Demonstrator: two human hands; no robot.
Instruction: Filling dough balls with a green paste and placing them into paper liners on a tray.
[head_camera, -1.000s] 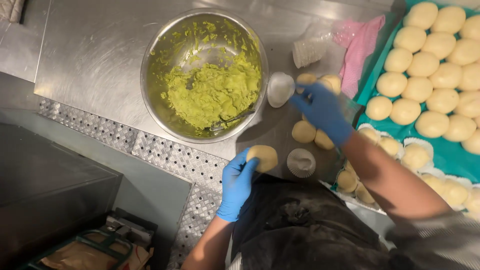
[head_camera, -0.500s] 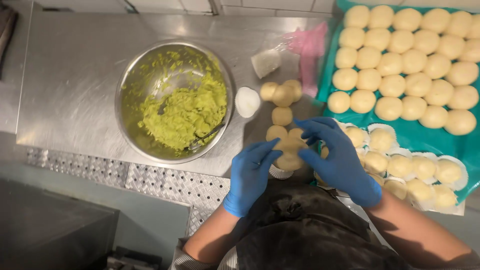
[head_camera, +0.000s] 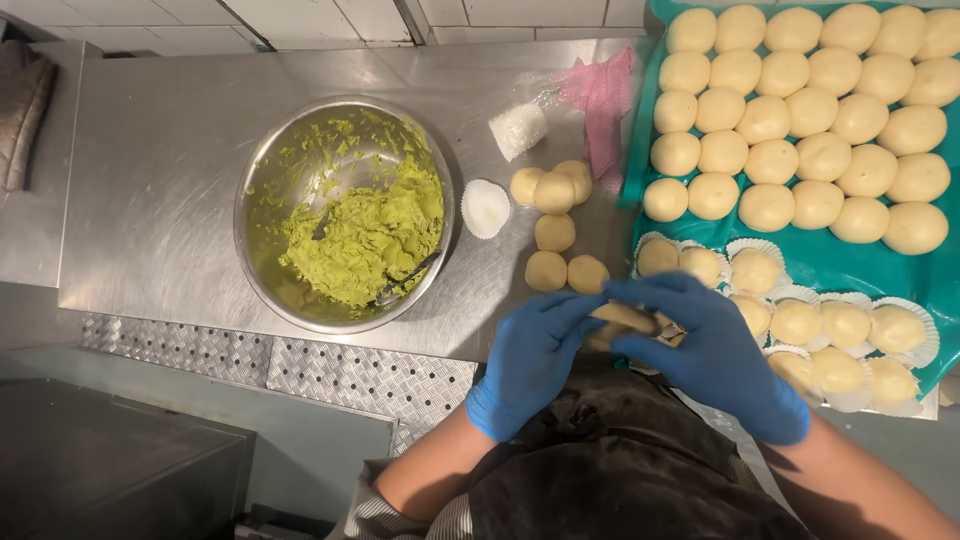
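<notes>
Both hands wear blue gloves and meet just below the counter edge. My left hand (head_camera: 525, 365) and my right hand (head_camera: 705, 350) are closed together around one pale dough piece (head_camera: 622, 318), which shows only between the fingers. Several loose dough balls (head_camera: 553, 232) lie on the steel counter just beyond the hands. A steel bowl (head_camera: 270, 160) with green paste (head_camera: 365, 235) and a spoon (head_camera: 405, 280) in it stands to the left.
A teal tray (head_camera: 830, 255) at the right holds rows of dough balls (head_camera: 790, 110), with several finished ones in white paper cups (head_camera: 845, 325) along its near side. An empty paper cup (head_camera: 485, 208), a cup stack (head_camera: 518, 130) and a pink cloth (head_camera: 600, 95) lie between bowl and tray.
My right hand came back from the cup by the bowl and joined my left hand around a dough piece. The view shifted, so the whole tray now shows.
</notes>
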